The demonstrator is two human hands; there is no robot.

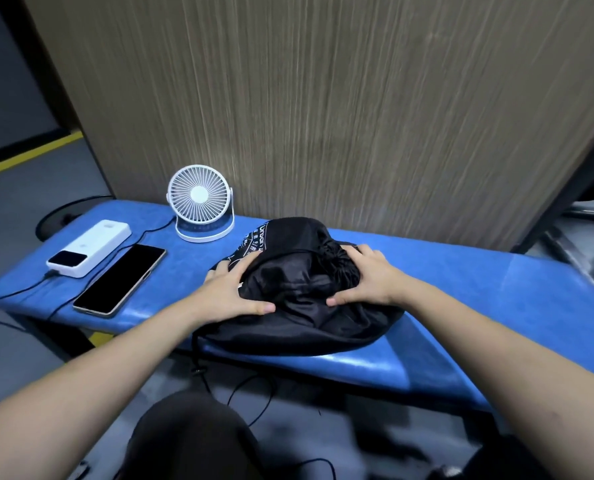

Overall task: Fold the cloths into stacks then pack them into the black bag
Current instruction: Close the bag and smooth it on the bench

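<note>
Two hands on the black bag [302, 289], head view only. We note the bag lies bulging on the blue padded table [461, 292], near its front edge, its mouth gathered by the drawstring at the top right. Left hand [235, 292] rests flat on the bag's left side, fingers [219, 270] spread and nearly straight, thumb lying along the fabric. Right hand [368, 278] presses on the right side just beside the puckered mouth, fingers spread, thumb stretched leftward. We cannot see any cloths. A cord [198, 358] hangs from the bag over the table's front edge. Left of the bag: dark phone [120, 278], white power bank [89, 247], small white fan [202, 202] at the back.
</note>
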